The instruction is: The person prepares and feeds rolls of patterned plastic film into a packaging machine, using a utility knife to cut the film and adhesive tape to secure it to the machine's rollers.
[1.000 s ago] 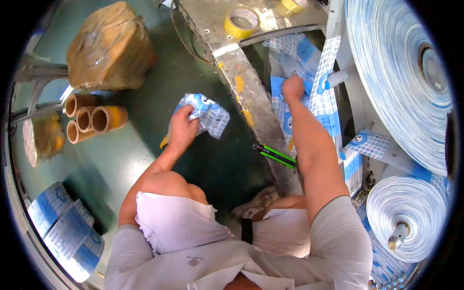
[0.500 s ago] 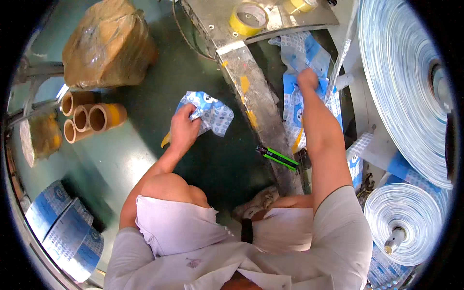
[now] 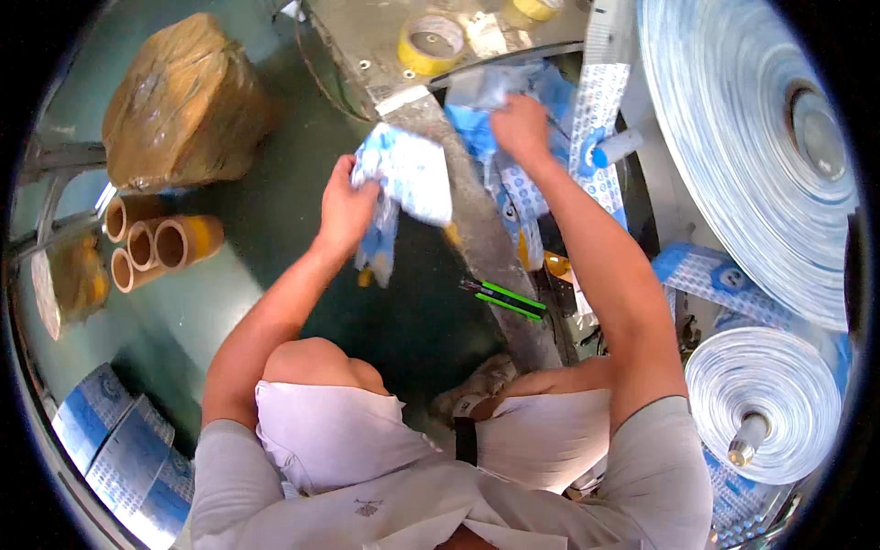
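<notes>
My left hand (image 3: 346, 206) is closed on a crumpled piece of blue and white printed film (image 3: 408, 174), which hangs over the green floor beside a metal beam. My right hand (image 3: 522, 128), farther forward and to the right, grips a bunched strip of blue printed film (image 3: 472, 124); its fingertips are partly hidden by the film. Below that hand, loose film dangles with a yellow bit of tape at its end. A green and black utility knife (image 3: 504, 299) lies on the metal beam (image 3: 458, 183), nearer to me than both hands.
At right stand a big film roll (image 3: 715, 110) and a smaller roll (image 3: 765, 403) on a shaft. Yellow tape rolls (image 3: 431, 44) sit on the metal plate ahead. Cardboard cores (image 3: 188, 240), a brown wrapped bundle (image 3: 183, 110) and printed film rolls (image 3: 124, 449) are at left.
My right hand has moved left, pulling its film away from the machine side. The left hand has lifted its piece slightly and turned it. The view has shifted somewhat.
</notes>
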`<control>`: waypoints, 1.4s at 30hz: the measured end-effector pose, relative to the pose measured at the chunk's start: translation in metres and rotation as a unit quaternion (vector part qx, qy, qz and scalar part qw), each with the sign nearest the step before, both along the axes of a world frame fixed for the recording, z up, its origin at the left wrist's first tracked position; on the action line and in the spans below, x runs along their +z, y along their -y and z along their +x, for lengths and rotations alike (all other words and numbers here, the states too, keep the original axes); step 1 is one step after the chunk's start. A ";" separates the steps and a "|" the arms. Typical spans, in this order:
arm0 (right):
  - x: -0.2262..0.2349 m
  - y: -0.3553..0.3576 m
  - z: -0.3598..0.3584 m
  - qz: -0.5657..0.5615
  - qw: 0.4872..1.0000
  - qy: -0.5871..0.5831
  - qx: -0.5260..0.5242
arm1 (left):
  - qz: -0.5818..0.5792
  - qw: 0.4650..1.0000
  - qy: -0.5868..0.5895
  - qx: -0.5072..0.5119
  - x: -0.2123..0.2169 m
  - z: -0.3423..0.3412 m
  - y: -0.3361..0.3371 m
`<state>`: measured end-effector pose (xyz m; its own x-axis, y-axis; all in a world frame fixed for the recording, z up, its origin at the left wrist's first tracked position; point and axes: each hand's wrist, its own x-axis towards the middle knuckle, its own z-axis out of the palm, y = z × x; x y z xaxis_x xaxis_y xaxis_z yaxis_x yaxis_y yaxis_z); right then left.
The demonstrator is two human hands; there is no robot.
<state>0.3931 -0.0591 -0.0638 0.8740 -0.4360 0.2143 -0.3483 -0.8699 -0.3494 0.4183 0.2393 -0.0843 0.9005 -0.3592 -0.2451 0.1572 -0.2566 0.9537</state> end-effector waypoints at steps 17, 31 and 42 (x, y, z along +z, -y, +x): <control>0.138 -0.233 -0.038 0.145 0.804 -0.119 0.564 | -0.213 0.927 -0.295 0.085 0.112 0.003 -0.076; 0.371 -0.206 -0.124 0.186 0.897 0.078 0.394 | 0.060 0.929 0.109 0.349 0.315 -0.014 -0.116; 0.408 -0.225 -0.284 0.377 0.777 -0.394 0.315 | 0.183 0.944 0.084 0.263 0.557 -0.216 -0.164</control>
<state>0.1094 0.1663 0.3443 0.6953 0.3903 -0.6035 -0.2999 -0.6055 -0.7372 0.2020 0.4029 0.4728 0.9676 0.2297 -0.1047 0.2098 -0.5011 0.8396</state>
